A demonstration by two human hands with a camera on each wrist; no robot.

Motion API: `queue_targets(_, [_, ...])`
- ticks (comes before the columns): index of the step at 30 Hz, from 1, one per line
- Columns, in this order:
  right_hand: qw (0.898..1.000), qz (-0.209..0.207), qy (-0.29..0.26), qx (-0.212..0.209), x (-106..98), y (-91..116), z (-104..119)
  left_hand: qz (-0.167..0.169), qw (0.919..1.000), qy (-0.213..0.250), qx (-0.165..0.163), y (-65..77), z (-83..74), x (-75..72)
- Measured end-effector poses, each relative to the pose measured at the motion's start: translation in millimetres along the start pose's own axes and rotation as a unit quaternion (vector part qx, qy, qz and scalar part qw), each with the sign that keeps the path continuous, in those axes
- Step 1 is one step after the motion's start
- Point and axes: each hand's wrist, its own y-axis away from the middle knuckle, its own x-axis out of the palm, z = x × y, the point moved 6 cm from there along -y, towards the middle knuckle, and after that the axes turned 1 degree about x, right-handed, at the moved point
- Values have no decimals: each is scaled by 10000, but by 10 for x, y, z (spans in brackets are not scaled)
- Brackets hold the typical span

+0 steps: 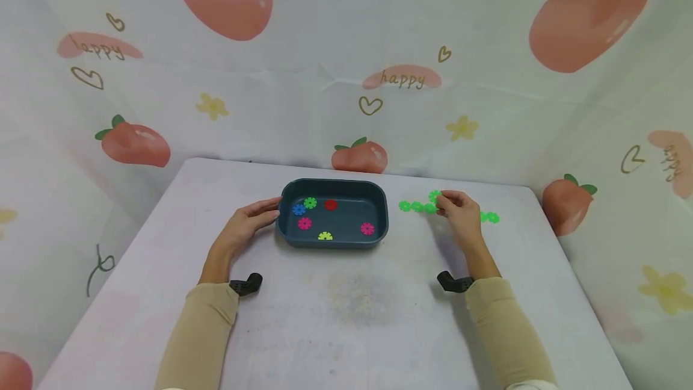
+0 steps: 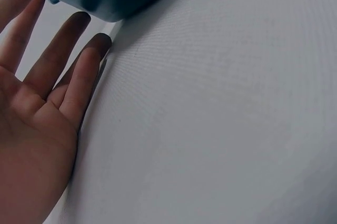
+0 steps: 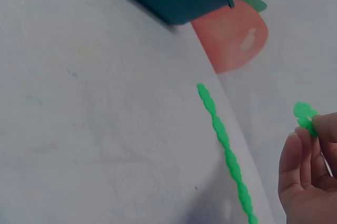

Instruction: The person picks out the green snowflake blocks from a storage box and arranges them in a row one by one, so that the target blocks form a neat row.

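My left hand (image 1: 246, 224) is at the left end of a dark teal tray (image 1: 338, 221). Its fingers (image 2: 58, 58) are stretched out in the left wrist view, the upper ones touching the rim. With thumb and fingertips, my right hand (image 1: 462, 216) pinches a bright green notched plastic disc (image 3: 304, 110). This disc is held above a row of green discs (image 1: 416, 206) on the table; the hand covers the row's middle in the head view. Inside the tray lie a blue disc (image 1: 299, 210), a red disc (image 1: 331, 204), a green disc (image 1: 310, 203), a yellow disc (image 1: 325, 236) and two pink discs (image 1: 305, 223).
A white table (image 1: 346, 330) bears the tray and the row of discs. Behind it hangs a pale curtain (image 1: 303, 113) printed with peaches, hearts and flowers. Black wrist mounts (image 1: 453, 283) jut inward from both sleeves.
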Motion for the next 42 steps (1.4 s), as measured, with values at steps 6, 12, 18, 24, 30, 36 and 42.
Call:
queue_targets(6, [9995,-314,86,10,-212,-62,-48,13,10000,-51,-12,-30,8,6])
queue_targets(12, [9942,-714,792,-147,-477,-138,-216,53,10000,-25,36,-49,31,7])
queue_targets(18, [9869,-1275,987,-92,-728,-128,-287,81,10000,-53,24,-36,57,28])
queue_targets(24, [9807,-1649,1051,82,-932,-192,-292,57,10000,16,17,-37,42,20])
queue_targets(30, [9758,-1946,947,310,-1119,-267,-294,-14,10000,-24,-4,-41,45,-3])
queue_targets(36, [9722,-2163,741,505,-1310,-260,-294,-81,9999,-90,-24,-40,58,-23])
queue_targets(42, [9672,-2377,448,771,-1518,-251,-355,-61,9999,-91,-1,-38,45,-19])
